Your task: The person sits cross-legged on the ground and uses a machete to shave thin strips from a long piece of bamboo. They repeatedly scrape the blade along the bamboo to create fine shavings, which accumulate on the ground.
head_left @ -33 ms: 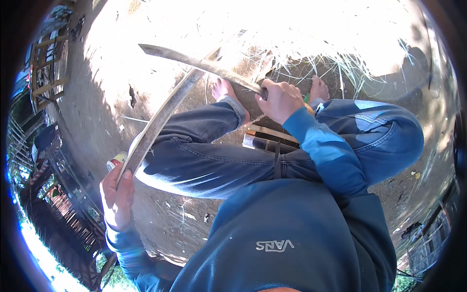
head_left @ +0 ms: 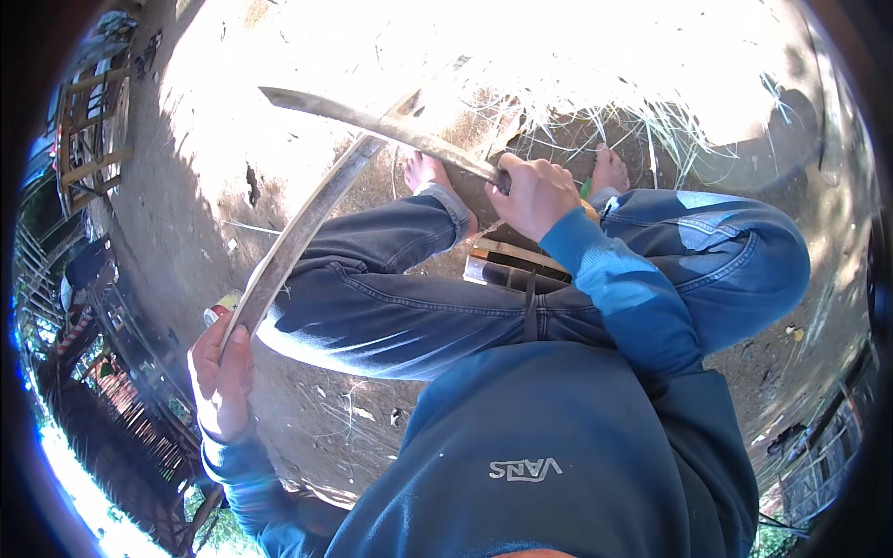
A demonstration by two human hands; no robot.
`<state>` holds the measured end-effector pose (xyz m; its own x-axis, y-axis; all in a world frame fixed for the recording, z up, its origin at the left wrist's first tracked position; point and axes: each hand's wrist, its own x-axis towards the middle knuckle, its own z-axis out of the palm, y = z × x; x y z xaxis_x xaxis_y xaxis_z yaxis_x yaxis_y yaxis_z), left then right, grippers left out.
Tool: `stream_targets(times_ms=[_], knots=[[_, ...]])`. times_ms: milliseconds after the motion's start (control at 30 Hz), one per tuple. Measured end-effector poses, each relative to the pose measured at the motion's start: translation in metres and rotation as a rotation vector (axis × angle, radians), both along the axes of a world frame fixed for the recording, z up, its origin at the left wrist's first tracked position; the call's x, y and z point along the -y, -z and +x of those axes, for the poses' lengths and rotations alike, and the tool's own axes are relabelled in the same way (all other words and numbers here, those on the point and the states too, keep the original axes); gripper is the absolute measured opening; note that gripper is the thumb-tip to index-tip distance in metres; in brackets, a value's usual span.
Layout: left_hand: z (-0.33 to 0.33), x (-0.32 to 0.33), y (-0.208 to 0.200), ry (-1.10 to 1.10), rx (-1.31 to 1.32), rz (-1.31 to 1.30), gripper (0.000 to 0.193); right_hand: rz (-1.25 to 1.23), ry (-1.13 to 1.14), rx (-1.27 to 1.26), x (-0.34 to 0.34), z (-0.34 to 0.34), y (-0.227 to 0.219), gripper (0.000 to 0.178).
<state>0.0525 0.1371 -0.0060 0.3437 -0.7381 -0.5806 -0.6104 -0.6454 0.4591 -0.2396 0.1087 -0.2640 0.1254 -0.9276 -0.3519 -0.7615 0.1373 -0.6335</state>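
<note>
My left hand (head_left: 221, 381) is closed round the near end of a long, slightly curved wooden strip (head_left: 302, 228), perhaps split bamboo. The strip slants up and away across my left knee, its far end fading into bright glare. In my right hand (head_left: 538, 197), fingers wrapped round its mostly hidden handle, is a machete (head_left: 326, 106). The long blade points to the far left and crosses the strip beyond my knee. Whether the edge touches the strip there, I cannot tell.
Pale thin shavings or fibres (head_left: 670, 121) lie scattered beyond my bare feet. A low wooden piece (head_left: 516, 265) sits between my legs. Beside my left knee shows a small can-like thing (head_left: 226, 305). A wooden frame (head_left: 93, 167) stands at far left. Sunlight washes out the far ground.
The machete has shifted slightly to the left along with my right hand. My left hand and the strip's near end have also moved a little left.
</note>
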Motion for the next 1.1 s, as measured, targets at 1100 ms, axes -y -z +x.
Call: stream_targets(times_ms=[1100], knots=[[0.020, 0.011, 0.008, -0.029, 0.000, -0.135, 0.038, 0.126, 0.097, -0.131, 0.012, -0.016, 0.033, 0.037]])
